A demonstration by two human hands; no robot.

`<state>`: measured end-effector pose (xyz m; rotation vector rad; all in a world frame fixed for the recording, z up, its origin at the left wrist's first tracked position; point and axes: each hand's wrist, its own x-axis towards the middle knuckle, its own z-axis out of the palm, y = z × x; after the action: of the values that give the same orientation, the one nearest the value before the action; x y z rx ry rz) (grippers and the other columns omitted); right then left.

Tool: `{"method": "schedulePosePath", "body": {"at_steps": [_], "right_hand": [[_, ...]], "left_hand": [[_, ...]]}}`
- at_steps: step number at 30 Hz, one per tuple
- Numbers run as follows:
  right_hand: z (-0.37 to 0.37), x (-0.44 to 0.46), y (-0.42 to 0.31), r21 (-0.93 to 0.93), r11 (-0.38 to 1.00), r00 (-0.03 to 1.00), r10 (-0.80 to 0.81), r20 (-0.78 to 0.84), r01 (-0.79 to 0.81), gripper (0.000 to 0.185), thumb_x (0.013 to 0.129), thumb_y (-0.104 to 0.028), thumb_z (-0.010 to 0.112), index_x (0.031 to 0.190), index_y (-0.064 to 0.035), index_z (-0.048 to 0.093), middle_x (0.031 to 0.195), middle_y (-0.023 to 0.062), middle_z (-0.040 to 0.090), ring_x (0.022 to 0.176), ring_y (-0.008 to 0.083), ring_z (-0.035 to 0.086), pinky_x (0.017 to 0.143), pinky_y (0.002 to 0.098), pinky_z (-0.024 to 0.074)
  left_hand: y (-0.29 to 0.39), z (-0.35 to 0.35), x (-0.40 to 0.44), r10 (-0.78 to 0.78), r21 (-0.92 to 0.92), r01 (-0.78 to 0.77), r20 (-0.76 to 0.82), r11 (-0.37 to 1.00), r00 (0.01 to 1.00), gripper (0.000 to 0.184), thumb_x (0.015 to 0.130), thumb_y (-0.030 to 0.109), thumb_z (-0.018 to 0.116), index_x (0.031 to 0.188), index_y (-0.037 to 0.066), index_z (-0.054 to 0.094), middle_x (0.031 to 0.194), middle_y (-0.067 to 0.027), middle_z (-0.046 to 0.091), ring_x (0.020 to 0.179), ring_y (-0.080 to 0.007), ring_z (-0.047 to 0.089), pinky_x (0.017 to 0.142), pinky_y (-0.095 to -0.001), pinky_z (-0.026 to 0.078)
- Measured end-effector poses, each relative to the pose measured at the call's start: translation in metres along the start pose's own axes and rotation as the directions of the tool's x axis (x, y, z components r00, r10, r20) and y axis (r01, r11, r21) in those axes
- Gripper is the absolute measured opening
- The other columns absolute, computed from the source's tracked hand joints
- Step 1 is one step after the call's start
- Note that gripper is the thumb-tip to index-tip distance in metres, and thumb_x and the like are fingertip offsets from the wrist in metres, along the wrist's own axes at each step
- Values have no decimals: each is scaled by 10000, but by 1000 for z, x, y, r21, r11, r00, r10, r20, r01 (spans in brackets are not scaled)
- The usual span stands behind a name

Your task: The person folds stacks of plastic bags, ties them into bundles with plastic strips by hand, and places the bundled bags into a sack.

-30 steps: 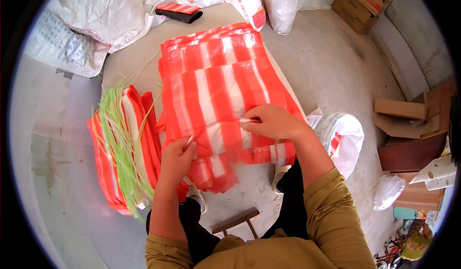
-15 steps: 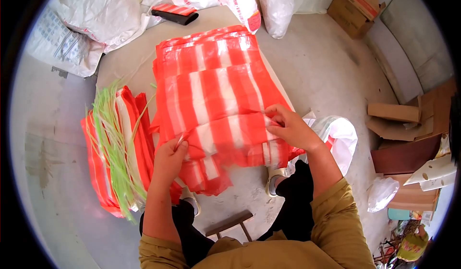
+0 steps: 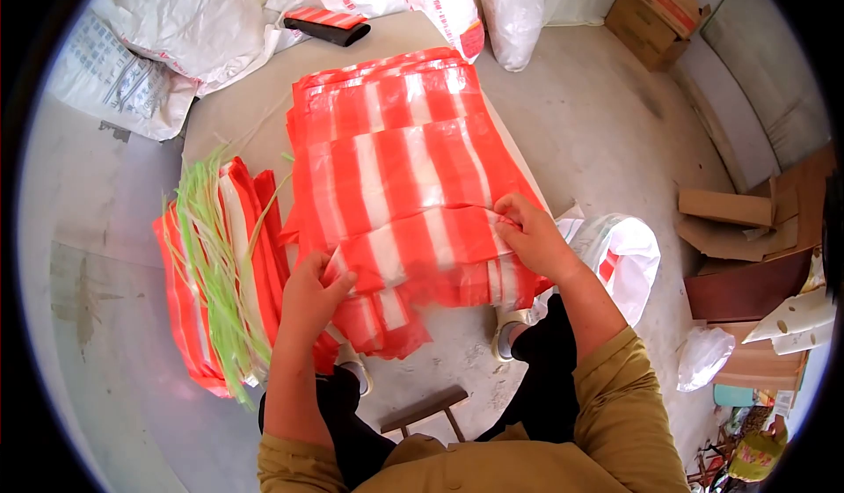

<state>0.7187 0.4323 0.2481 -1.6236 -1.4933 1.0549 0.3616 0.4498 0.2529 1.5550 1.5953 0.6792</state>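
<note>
In the head view, a thick stack of red-and-white striped plastic bags lies in front of me on a low table. My right hand pinches the right end of the top bag's folded near edge between thumb and fingers. At the left end of that edge, my left hand grips the plastic, its thumb on top and other fingers partly hidden. The fold between both hands is lifted slightly, and loose ends of bags hang over the front. Left of the stack, a bundle of green plastic strips lies across more folded striped plastic.
White sacks line the back. A dark roll with a striped top rests on the table's far end. Beside my right arm is an open white sack. Cardboard boxes lie right; a small stool is between my legs.
My left hand has shifted slightly, its thumb now stretched further over the plastic. My right hand keeps its pinch. The whole view has moved slightly, and the bag stack stays put.
</note>
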Motion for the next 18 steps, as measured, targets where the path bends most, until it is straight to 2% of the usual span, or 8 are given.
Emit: {"method": "schedulePosePath", "body": {"at_steps": [2,8,11,14,16,18], "right_hand": [[0,0,1,21,1000,1000,6,1,-6,169,1035,-148,615,1145,-34,558,958,23,613,887,92,557,796,258,470],[0,-4,5,32,999,1000,-6,16,6,133,1030,-111,601,1131,-44,545,934,15,598,854,77,530,745,247,453],[-1,-9,7,28,1000,1000,9,19,-9,123,1028,-100,596,1127,-50,543,925,14,596,846,74,527,733,247,450],[-1,-12,9,22,1000,1000,18,4,-18,129,1025,-100,597,1134,-54,545,924,18,600,851,81,535,739,254,456],[-1,-12,12,14,1000,1000,16,-18,-15,136,1024,-102,598,1142,-55,548,924,23,604,857,91,546,752,262,463],[-1,-9,21,-26,1000,1000,7,-6,-7,220,1016,-166,599,1197,-50,551,1065,113,659,983,219,625,850,337,499]], "left_hand": [[-5,-6,-5,19,78,-21,23,997,1000,263,912,220,751,1021,-14,702,858,-106,704,810,-202,662,745,-351,516],[-11,-9,-12,-83,-84,86,43,993,996,229,970,204,687,947,-21,654,754,-47,582,726,-131,550,677,-316,465],[-16,-1,-13,-28,-172,24,-17,985,999,266,1003,215,645,881,-20,616,720,-18,505,694,-99,476,641,-308,426],[-22,1,-10,-11,-91,9,-20,996,1000,311,1009,233,634,832,-20,592,698,-16,498,676,-101,469,632,-315,417],[-23,2,-8,-42,-110,42,1,993,999,317,1008,234,633,825,-22,592,690,-24,495,668,-109,465,629,-318,415],[-23,3,-7,-56,-101,56,1,993,998,318,1007,234,634,823,-23,593,683,-32,494,664,-114,465,628,-319,415]]}}
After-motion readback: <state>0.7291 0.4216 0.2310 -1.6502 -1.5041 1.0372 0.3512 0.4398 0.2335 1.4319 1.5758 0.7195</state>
